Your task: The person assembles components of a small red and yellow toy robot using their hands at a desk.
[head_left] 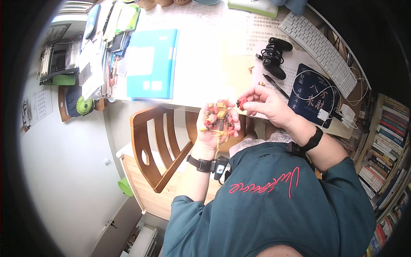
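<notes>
My left hand [206, 136] is palm up, its fingers curled round a red and yellow toy figure [221, 112] that looks built from many small plastic parts. A thin yellow part of it sticks out toward my wrist. Just to the right, my right hand [270, 106] pinches a small red toy piece [242, 102] between thumb and fingertips, close to the figure but seemingly apart from it. On the desk beyond lie a small orange-red piece [251, 69] and another tiny red and yellow piece [261, 84]. Fine details of the parts are too small to make out.
A black game controller [274, 60] wrapped in its cable, a black pen [276, 85], a dark blue mat [311, 92] and a white keyboard [317, 47] occupy the desk's right. Blue folders [152, 64] lie at left. A wooden chair [150, 150] stands beside my left forearm.
</notes>
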### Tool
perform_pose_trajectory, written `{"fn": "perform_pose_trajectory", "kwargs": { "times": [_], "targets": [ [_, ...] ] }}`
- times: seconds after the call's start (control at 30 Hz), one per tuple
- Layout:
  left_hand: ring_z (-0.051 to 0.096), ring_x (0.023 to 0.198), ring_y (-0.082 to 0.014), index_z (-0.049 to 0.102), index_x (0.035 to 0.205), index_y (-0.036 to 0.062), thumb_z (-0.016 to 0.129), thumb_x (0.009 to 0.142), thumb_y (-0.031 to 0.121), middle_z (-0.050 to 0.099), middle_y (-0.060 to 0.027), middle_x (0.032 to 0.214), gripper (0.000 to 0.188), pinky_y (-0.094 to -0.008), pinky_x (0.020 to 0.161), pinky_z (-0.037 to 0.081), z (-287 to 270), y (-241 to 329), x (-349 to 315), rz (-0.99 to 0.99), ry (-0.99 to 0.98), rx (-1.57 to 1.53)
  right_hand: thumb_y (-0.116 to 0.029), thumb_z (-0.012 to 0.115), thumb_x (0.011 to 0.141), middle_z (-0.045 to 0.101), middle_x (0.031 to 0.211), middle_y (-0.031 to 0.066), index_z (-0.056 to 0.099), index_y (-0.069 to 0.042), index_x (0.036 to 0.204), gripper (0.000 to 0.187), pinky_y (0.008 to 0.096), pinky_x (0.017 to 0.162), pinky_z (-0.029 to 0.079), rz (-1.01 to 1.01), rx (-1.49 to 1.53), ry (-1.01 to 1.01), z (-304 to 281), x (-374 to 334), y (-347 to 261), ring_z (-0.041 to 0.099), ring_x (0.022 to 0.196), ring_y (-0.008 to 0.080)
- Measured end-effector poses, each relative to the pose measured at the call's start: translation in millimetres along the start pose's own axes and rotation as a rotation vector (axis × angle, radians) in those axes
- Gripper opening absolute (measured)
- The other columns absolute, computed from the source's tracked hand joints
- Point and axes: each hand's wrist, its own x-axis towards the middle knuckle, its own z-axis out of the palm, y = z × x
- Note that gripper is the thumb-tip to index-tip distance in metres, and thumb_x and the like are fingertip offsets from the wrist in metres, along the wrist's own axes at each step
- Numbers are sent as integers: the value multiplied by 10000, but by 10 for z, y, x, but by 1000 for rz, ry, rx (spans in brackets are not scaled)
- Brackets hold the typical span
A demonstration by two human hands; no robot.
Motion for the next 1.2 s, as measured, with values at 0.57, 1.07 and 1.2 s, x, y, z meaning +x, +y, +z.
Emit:
{"fn": "perform_pose_trajectory", "kwargs": {
  "times": [0.57, 1.07, 1.2],
  "targets": [
    [612, 960, -243, 420, 1342, -8, 358, 964, 349, 580, -130, 1087, 524, -396, 864, 522, 165, 50, 38, 78, 182, 374, -129, 577, 901, 658, 996, 18, 585, -36, 1204, 317, 221, 702, 453, -41, -67, -34, -87, 26, 76, 576, 786, 73],
    [621, 882, -350, 395, 1363, -20, 313, 959, 456, 585, -212, 1075, 629, -480, 700, 553, 33, 74, 38, 15, 80, 116, -151, 616, 896, 637, 1000, 19, 594, -11, 1180, 318, 225, 711, 467, 0, -29, -27, -72, 58, 53, 579, 800, 86],
    [623, 897, -340, 393, 1370, -10, 317, 959, 452, 586, -204, 1078, 624, -482, 728, 549, 65, 93, 48, 15, 77, 99, -126, 595, 901, 631, 1014, 24, 583, -8, 1211, 332, 225, 709, 467, -2, 4, -40, -79, 58, 68, 582, 795, 89]
  ]
}}
